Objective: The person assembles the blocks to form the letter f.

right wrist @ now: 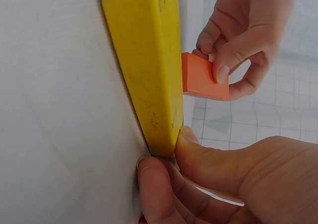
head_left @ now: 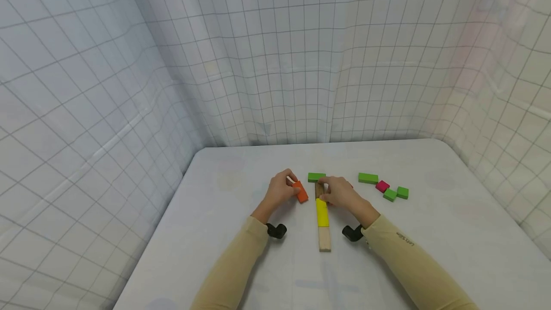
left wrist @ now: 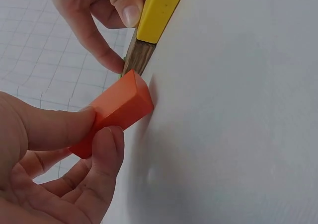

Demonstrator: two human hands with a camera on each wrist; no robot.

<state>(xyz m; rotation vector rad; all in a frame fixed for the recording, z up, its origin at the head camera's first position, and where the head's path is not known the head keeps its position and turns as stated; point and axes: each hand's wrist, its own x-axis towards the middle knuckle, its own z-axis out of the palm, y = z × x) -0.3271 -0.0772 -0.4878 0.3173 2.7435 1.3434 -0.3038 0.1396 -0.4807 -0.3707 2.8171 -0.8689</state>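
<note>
Nearest the table's [head_left: 206, 252] near edge: plain wood block [head_left: 325, 239], end of a single row running toward the far edge, about midway between left and right edges. Yellow block [head_left: 322, 213] butts against it, dark brown block [head_left: 319, 190] next.

Right hand [head_left: 342, 193]: grip looks pinched on the brown block, thumb and fingers straddling its sides by the yellow joint. Left hand [head_left: 279, 191]: grip closed on the orange block [head_left: 301, 192], thumb vs fingers, block held askew just left of the row. Can't tell if it touches the table.

Beyond: green block [head_left: 316, 177] crosswise at the row's far end. Toward the far right corner: another green block [head_left: 368, 178], red block [head_left: 382, 186], two small green blocks [head_left: 396, 193].

My advice: light right pinch, keep the yellow/brown joint flush. Square the orange block before contact, lower it flat, left fingertips clear of the row. Don't nudge the crosswise green.
</note>
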